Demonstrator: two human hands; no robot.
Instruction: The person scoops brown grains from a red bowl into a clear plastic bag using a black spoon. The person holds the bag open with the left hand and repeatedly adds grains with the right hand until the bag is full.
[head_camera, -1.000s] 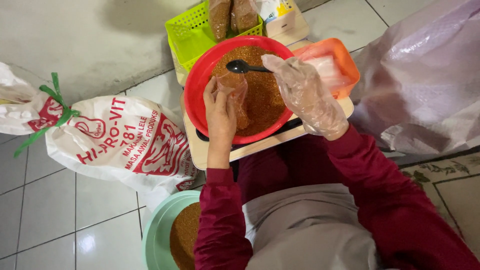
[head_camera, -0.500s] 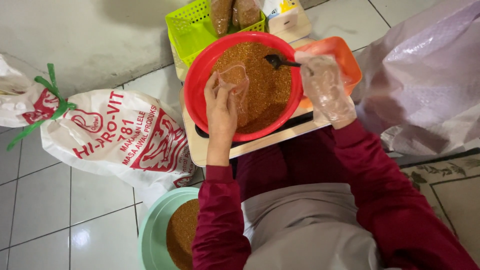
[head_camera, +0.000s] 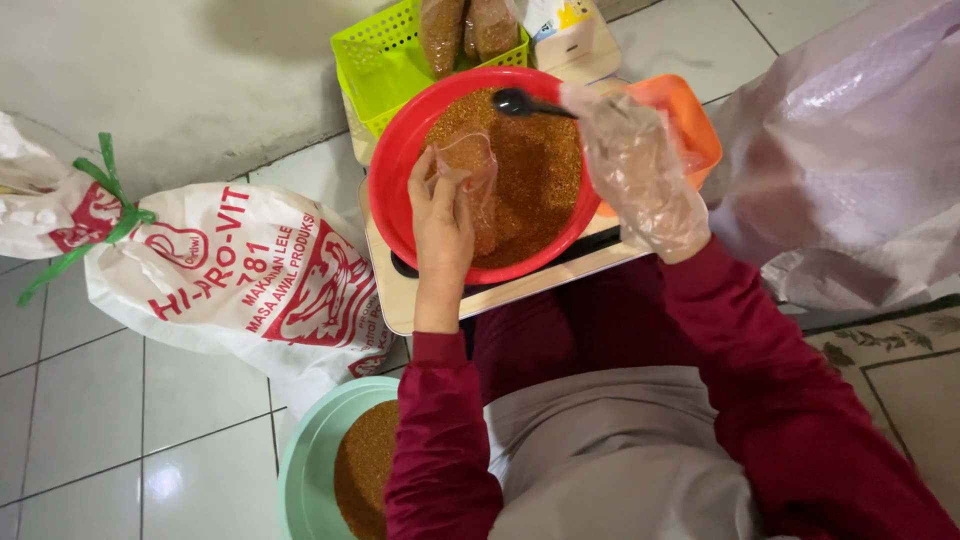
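Small clear bag (head_camera: 475, 175), partly filled with brown granules, is held open over the red basin (head_camera: 400, 180) by the bare left hand (head_camera: 440, 215), which grips its mouth. Right hand (head_camera: 635, 165), inside a loose plastic glove, grasps a black spoon (head_camera: 520, 102) above the basin's far side. Behind the basin stands a green basket (head_camera: 375, 65); left of it lies a printed white sack (head_camera: 240, 280).

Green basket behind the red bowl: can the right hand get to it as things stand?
Probably yes. The right hand hangs over the red bowl's far rim, nothing between it and the green basket, but its fingers hold a black spoon.
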